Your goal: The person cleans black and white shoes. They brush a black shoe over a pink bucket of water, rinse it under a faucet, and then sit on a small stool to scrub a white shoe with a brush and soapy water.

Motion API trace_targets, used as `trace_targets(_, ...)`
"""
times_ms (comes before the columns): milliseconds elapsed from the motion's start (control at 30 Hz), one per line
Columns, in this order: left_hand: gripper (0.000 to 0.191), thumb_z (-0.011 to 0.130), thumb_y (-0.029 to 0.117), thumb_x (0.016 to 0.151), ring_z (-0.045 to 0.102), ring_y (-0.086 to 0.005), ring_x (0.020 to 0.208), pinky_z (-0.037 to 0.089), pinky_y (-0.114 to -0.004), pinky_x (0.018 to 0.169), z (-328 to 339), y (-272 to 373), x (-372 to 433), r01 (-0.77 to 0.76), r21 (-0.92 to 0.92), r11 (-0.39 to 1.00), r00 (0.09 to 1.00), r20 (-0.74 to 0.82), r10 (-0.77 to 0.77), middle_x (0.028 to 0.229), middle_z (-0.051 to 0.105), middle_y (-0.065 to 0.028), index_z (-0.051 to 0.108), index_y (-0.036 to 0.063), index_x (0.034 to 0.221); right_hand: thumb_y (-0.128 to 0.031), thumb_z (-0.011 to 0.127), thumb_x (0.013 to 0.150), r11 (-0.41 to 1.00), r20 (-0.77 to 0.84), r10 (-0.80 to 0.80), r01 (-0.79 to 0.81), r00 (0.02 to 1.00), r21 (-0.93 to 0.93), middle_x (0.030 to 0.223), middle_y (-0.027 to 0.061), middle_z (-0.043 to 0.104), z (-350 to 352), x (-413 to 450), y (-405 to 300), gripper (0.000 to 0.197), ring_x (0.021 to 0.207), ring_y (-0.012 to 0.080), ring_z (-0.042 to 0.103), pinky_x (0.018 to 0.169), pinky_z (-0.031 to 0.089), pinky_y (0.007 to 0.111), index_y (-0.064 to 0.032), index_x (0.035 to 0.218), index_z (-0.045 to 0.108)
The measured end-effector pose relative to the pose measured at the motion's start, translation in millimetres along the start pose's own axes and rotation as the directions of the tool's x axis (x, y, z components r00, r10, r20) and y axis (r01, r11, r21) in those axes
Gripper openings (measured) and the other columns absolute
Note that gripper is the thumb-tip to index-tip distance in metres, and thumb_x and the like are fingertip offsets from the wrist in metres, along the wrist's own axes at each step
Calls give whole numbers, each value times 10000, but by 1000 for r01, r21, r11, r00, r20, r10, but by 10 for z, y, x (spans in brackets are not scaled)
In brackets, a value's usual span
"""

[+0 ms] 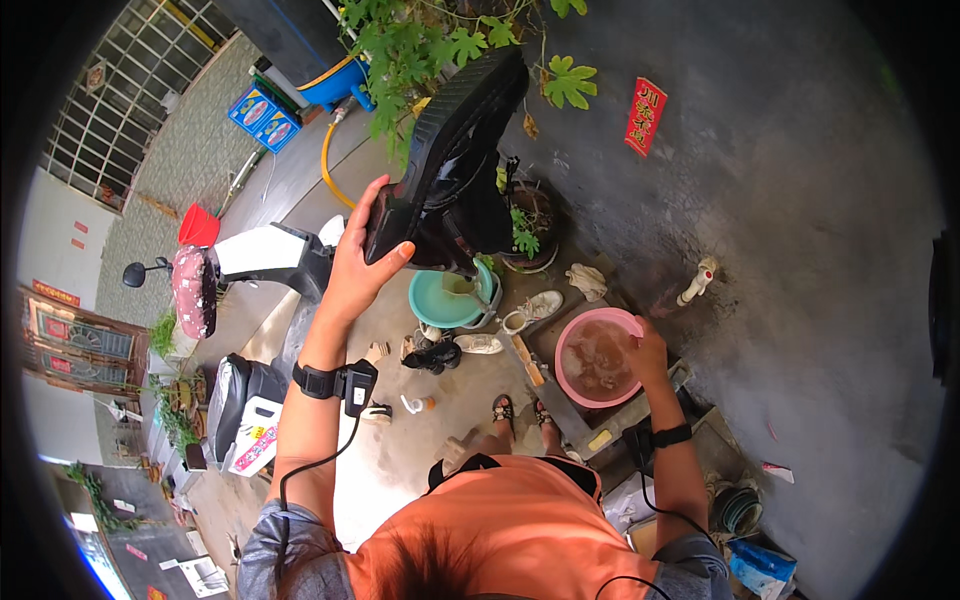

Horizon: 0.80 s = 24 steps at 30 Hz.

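Note:
My left hand (358, 274) grips a black shoe (457, 165) by one end, holding it raised with its ribbed sole turned outward. Low at the right, my right hand (649, 360) is at the rim of a pink basin (564, 330), its fingers curled over the edge. Brown, foamy water (598, 360) fills much of that basin. Beneath the raised shoe is a turquoise basin (442, 315) with cloudy water and a dipper (459, 283) in it. A pale, dirty shoe (541, 305) lies between the two basins.
More footwear lies on the floor, including black shoes (433, 357) and a whitish shoe (478, 343). A yellow bar (600, 439) rests on the sink ledge. A tap (699, 281) projects from the wall. Potted plants (529, 225) stand ahead; a scooter (262, 253) is at left.

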<state>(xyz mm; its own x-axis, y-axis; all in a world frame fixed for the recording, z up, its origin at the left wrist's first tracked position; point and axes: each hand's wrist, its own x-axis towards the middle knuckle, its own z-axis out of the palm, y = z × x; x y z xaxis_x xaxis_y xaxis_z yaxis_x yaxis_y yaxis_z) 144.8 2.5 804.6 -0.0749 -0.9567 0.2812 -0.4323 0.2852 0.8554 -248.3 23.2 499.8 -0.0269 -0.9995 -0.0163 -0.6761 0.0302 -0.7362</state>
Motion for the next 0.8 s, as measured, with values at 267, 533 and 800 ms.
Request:
trace_targets(267,822,730,206,744,356,-223,1312,265,-345,1088,-716,-55,-749,31,295,955,973,-227,39,1430,356,-125,298,32,1421,-68,570,794,989,101,-33,47,994,-139,947,193,649,333,81,-41,332,877,368,619,774,495,417,-68,1125,596)
trace_targets(533,848,729,157,666,439,-282,1205,322,-361,1039,-1303,-168,-1757,248,495,833,871,-491,32,1299,446,-160,325,25,1400,-52,570,797,952,239,-213,256,947,-169,943,189,656,894,86,-369,288,866,343,634,754,504,387,-43,1078,629)
trace_targets(800,925,778,125,598,485,-332,1051,394,-376,932,-1634,-53,-2507,314,658,684,826,-545,145,1158,462,-193,311,-19,1383,20,562,818,952,460,-283,304,841,30,834,144,679,1743,176,-1034,305,739,206,665,697,524,298,22,1121,590)
